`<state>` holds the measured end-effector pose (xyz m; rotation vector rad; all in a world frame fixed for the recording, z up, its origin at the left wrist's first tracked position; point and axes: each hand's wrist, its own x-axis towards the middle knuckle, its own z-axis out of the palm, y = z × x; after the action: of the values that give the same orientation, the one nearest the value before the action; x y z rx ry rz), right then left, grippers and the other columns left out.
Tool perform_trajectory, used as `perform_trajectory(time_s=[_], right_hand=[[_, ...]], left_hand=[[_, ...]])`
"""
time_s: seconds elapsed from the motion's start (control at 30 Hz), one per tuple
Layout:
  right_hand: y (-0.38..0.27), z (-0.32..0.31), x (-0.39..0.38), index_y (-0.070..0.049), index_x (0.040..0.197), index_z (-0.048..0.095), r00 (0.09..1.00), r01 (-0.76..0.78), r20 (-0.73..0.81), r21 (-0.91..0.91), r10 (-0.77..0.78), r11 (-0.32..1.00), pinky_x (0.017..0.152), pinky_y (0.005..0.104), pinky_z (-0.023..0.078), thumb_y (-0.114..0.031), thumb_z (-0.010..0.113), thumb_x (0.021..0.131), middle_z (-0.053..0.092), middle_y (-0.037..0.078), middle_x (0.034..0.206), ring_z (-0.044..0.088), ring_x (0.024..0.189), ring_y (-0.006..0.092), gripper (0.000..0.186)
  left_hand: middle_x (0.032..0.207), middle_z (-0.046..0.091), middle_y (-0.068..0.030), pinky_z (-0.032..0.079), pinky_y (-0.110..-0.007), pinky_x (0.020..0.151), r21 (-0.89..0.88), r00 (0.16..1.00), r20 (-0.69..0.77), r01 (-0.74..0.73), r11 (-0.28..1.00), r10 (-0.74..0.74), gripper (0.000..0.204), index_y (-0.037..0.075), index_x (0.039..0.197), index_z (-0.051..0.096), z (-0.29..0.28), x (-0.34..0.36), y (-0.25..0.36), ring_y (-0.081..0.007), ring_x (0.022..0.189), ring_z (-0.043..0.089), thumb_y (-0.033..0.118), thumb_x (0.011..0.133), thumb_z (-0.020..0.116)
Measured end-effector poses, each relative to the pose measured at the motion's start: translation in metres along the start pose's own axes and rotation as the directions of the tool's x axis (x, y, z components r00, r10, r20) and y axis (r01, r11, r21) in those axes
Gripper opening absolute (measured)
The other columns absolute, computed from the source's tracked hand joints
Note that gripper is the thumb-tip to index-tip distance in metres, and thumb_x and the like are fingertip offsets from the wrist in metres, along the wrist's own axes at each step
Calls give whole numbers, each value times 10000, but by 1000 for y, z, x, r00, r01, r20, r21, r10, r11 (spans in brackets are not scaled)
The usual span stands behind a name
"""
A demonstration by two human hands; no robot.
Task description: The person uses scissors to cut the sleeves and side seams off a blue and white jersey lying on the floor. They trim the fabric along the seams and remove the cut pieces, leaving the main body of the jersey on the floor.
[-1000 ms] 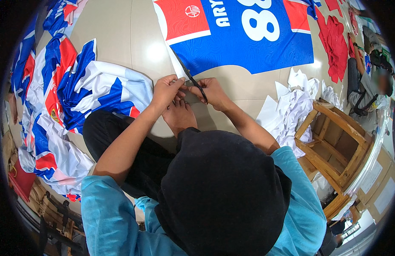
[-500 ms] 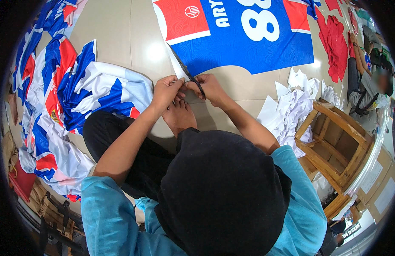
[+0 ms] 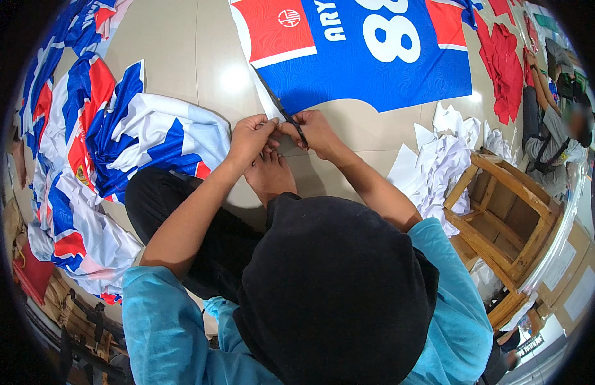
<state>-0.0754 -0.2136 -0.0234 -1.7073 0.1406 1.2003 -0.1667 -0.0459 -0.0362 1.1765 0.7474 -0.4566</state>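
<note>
A blue jersey panel (image 3: 349, 74) with red and white patches and white lettering lies flat on the floor ahead of me. My right hand (image 3: 318, 133) is closed around the handles of dark scissors (image 3: 302, 135). Their long blades point up and left, along the panel's lower left edge. Beside the blades runs a narrow white fabric edge (image 3: 265, 97). My left hand (image 3: 248, 140) pinches the near end of that white edge, just left of the scissors. Below the two hands is my bare foot (image 3: 271, 176), close to the fingers.
Blue, white and red jersey pieces (image 3: 162, 131) lie heaped on the left. White fabric scraps (image 3: 438, 170) are piled to the right, beside an overturned wooden stool (image 3: 503, 215). Red cloth (image 3: 503, 70) lies farther right, near another person (image 3: 560, 135). Cardboard boxes (image 3: 570, 276) stand behind the stool.
My hands and the scissors stay in almost the same place. At the far right, the other person has shifted slightly.
</note>
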Motion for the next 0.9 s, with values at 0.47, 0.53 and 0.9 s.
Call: perform_trajectory(time_s=[0.47, 0.53, 0.9], right_hand=[[-14, 2, 2, -56, 706, 616, 1000, 9, 26, 17, -10, 1000, 402, 251, 321, -272, 837, 806, 549, 10, 551, 482, 431, 84, 325], [-15, 2, 3, -70, 632, 592, 1000, 8, 17, 25, -8, 1000, 398, 275, 324, -294, 860, 795, 545, 24, 537, 490, 427, 109, 386], [-13, -1, 6, -59, 702, 636, 999, -4, 43, 10, 3, 1000, 405, 269, 334, -309, 856, 811, 547, 13, 548, 491, 437, 100, 350]], left_hand=[[802, 733, -49, 493, -224, 517, -32, 1000, 12, -27, 999, 28, 205, 33, 941, 712, -1, 0, -3, -95, 620, 672, 190, 1027, 611], [810, 735, -52, 498, -224, 521, -24, 1000, 4, -27, 999, 27, 195, 32, 954, 712, -1, 0, -3, -97, 621, 673, 180, 1027, 608], [823, 730, -56, 503, -231, 527, -24, 1000, -2, -19, 1000, 19, 180, 26, 996, 705, 0, -1, 1, -103, 622, 670, 160, 1029, 588]])
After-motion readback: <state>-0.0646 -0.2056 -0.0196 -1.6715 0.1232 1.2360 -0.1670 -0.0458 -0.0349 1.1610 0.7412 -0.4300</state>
